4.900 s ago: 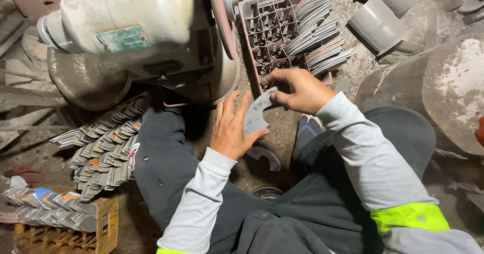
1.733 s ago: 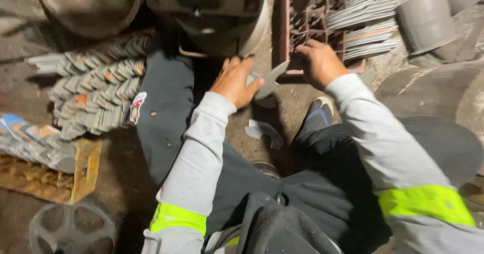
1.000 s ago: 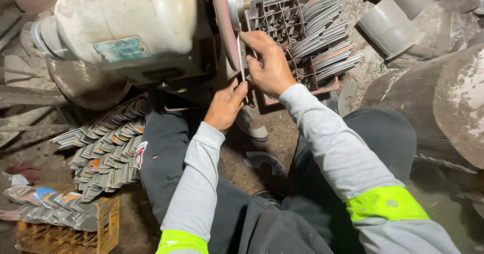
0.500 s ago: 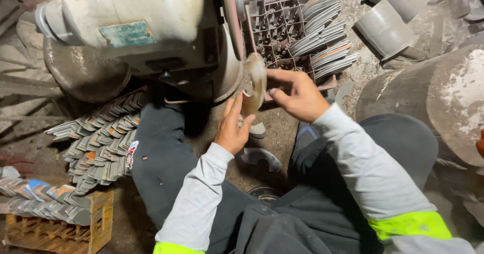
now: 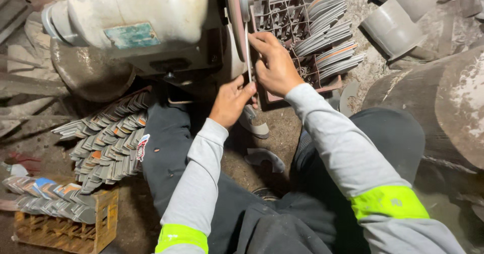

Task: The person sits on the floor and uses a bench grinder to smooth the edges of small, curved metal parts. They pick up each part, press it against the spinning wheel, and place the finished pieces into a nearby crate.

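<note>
Both hands now raised from half a second ago: left hand (image 5: pixel 231 103) and right hand (image 5: pixel 275 66) pinch a thin metal blade blank (image 5: pixel 248 52) edge-on against the grinding wheel (image 5: pixel 233 17), beside the crate (image 5: pixel 282 17) of stacked blanks (image 5: pixel 327 32).

I see a green label (image 5: pixel 132 35) stuck on the side of the big white machine (image 5: pixel 136 17) in front of me; it is a worn rectangle. On my left trouser leg (image 5: pixel 166 148) there is a small patch (image 5: pixel 142 147) in white, red and blue, next to the pile of grey metal pieces (image 5: pixel 106 138). I see no screens or signs.
</note>
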